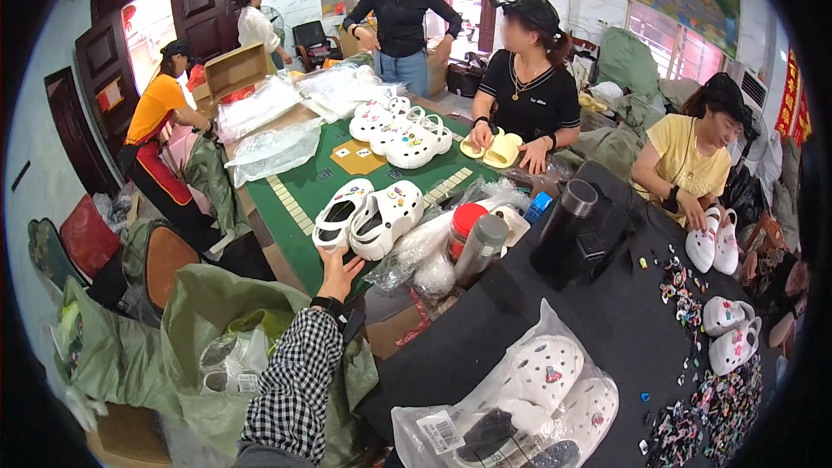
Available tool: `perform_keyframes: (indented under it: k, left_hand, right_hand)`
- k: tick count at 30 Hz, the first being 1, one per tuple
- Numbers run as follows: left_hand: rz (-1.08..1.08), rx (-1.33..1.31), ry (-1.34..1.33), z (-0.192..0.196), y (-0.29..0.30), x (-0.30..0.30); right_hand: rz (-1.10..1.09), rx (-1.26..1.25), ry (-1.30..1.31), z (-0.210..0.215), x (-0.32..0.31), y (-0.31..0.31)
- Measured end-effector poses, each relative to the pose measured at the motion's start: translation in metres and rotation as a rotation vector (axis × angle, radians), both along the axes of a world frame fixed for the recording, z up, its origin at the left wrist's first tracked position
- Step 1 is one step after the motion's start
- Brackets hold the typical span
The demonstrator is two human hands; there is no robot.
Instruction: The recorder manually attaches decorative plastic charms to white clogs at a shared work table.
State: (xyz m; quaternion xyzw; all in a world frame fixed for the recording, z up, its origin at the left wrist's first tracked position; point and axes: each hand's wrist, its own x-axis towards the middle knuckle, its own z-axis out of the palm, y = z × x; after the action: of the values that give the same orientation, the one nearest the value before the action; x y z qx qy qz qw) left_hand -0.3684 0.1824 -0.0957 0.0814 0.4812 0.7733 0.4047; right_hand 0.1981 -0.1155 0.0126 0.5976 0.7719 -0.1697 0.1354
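My left hand (339,274), in a checkered sleeve, reaches to the near edge of the green table (299,247). Its fingers are spread and meet the heel end of a white clog (341,212) with colourful charms. Against that clog stands its mate, another white clog (387,218). Closest to me, a clear plastic bag (407,429) with white charm-studded clogs in it lies on the black table (607,329). My right hand is out of view.
Bottles (482,247), a red-lidded jar (466,227) and a black flask (563,221) stand between the tables. Loose charms (719,407) cover the black table's right side. A green sack (199,321) stands at left. Across the tables, one person handles yellow slides (501,149), another white clogs (713,238).
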Motion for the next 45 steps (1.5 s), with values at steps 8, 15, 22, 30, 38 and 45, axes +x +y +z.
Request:
perform_keyframes:
  k: [8, 15, 22, 30, 38, 45]
  left_hand:
    - [-0.166, -0.093, 0.11, 0.044, -0.026, 0.04]
    - [-0.638, 0.132, 0.386, 0.117, -0.107, 0.113]
    - [-1.104, 0.221, 0.627, 0.159, -0.208, 0.177]
    - [-1.078, 0.341, 1.012, 0.168, -0.264, 0.233]
    - [-1.053, 0.325, 1.122, 0.118, -0.287, 0.246]
    - [-1.037, 0.423, 1.418, 0.104, -0.291, 0.271]
  right_hand:
    - [0.015, 0.076, 0.115, 0.015, -0.003, 0.003]
    - [0.136, 0.127, 0.117, 0.024, 0.005, -0.004]
    - [0.357, -0.2, 0.431, 0.121, 0.013, 0.039]
    - [0.569, 0.332, 0.428, 0.107, -0.069, 0.076]
    - [0.606, 0.557, 0.33, 0.048, -0.096, 0.082]
    - [0.55, 0.535, 0.514, 0.078, -0.085, 0.079]
